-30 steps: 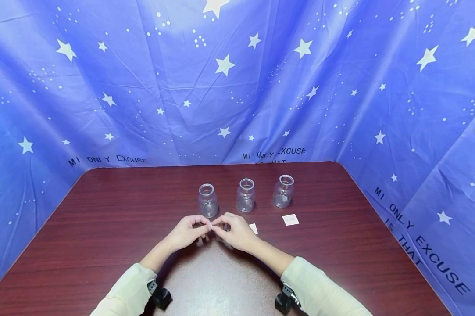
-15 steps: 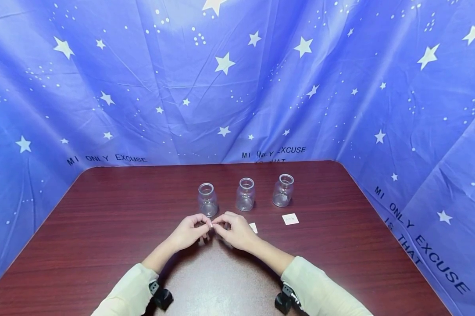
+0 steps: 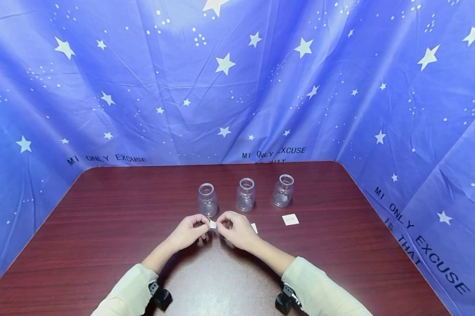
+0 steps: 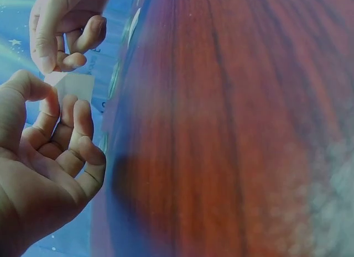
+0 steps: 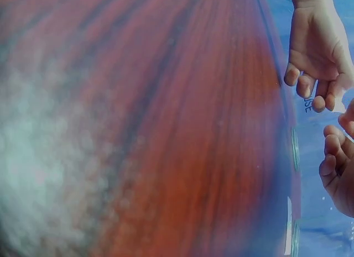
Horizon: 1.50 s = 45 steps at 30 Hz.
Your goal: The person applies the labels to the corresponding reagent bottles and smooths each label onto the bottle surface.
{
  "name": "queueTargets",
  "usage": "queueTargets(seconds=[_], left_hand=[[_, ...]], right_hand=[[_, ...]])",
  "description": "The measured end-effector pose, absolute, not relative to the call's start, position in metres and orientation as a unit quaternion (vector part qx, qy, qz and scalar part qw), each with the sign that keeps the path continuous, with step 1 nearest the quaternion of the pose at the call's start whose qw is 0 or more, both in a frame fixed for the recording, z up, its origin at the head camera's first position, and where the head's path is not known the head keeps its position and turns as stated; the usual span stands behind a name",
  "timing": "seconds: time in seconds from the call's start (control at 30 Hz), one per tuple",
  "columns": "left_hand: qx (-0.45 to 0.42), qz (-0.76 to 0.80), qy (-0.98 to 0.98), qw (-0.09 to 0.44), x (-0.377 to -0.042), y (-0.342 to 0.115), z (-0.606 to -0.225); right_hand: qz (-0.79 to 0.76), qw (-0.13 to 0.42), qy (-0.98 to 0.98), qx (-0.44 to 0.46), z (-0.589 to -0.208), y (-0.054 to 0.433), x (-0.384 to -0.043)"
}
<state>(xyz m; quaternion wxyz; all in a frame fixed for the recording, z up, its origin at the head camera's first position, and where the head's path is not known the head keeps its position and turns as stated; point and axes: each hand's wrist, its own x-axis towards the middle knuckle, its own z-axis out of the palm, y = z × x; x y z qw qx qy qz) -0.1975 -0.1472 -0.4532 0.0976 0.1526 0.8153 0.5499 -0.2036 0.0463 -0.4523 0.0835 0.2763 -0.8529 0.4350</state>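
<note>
My left hand [image 3: 187, 233] pinches a small white square of paper [image 3: 212, 224] between thumb and forefinger, above the table. Close on its right, my right hand [image 3: 238, 230] has thumb and forefinger together at the paper's other edge. In the left wrist view the right hand's fingertips meet a corner of the paper [image 4: 82, 87], where a paler flap shows. Just beyond the hands stands an upright clear glass jar [image 3: 208, 202]. A second white paper square [image 3: 255, 228] lies partly hidden behind the right hand.
Two more clear glass jars, the middle one [image 3: 245, 196] and the right one [image 3: 283, 193], stand in a row with the first. Another white square with faint writing [image 3: 290, 219] lies before the right jar. A blue star-patterned curtain [image 3: 237, 109] borders the dark red wooden table [image 3: 115, 210].
My right hand has shifted slightly to the right, away from the left fingertips. More of the white paper now shows between the two hands. The jars have not moved.
</note>
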Motion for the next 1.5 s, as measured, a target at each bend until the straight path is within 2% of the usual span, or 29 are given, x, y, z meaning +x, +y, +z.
queueTargets(seconds=[0.47,1.1,1.5], left_hand=[[0.121,0.512,0.846,0.084,-0.196,-0.145,-0.457],[0.088,0.469,0.877,0.055,-0.192,-0.145,-0.454],[0.078,0.457,0.884,0.06,-0.191,-0.144,-0.454]], right_hand=[[0.457,0.067,-0.856,0.23,-0.451,0.054,-0.205],[0.478,0.074,-0.855,0.188,-0.446,0.067,-0.207],[0.475,0.082,-0.858,0.177,-0.451,0.078,-0.212]])
